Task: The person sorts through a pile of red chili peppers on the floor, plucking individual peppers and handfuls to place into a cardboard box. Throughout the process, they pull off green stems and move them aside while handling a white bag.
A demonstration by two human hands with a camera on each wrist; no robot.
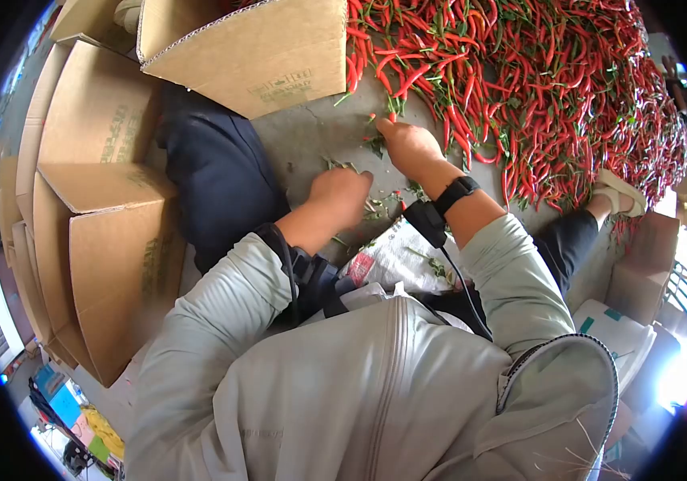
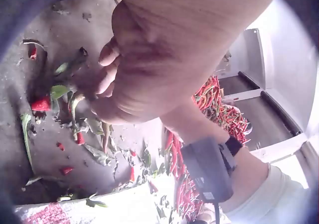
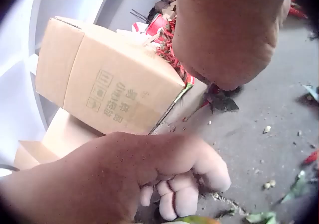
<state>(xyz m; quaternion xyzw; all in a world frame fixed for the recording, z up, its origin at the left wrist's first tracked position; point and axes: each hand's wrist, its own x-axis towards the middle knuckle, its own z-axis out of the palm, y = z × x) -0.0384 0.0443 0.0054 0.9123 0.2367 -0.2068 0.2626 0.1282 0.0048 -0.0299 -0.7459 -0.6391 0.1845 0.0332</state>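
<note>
I am sorting at the near edge of the chilli pile (image 1: 535,72), which spreads out beyond my right hand (image 1: 411,148) and off to its outer side. That hand is reached forward, its fingertips drawn together and pinching 1 red chilli (image 3: 214,90) low against the floor (image 1: 311,136). A dark leaf lies just beside the chilli.

My left hand (image 1: 339,196) sits a little behind and inward of the right, close to it but not touching. Its fingers (image 3: 174,199) are curled tight, knuckles down on the floor. Green scraps (image 2: 75,104), stems and leaves with a few red bits among them, lie right at its fingertips and between my 2 hands. I cannot tell whether any of them are inside the fist.

Beyond my left hand stands a cardboard box (image 1: 255,48), and behind both wrists, towards my lap, lies a printed sack (image 1: 395,256).

I judge this to be the picking step: 1 chilli is taken from the edge and the waste is gathered under my left hand. The next move calls for a firm pinch on the thin stem and a short pull clear of the pile, without dragging neighbouring chillies into the scraps.
</note>
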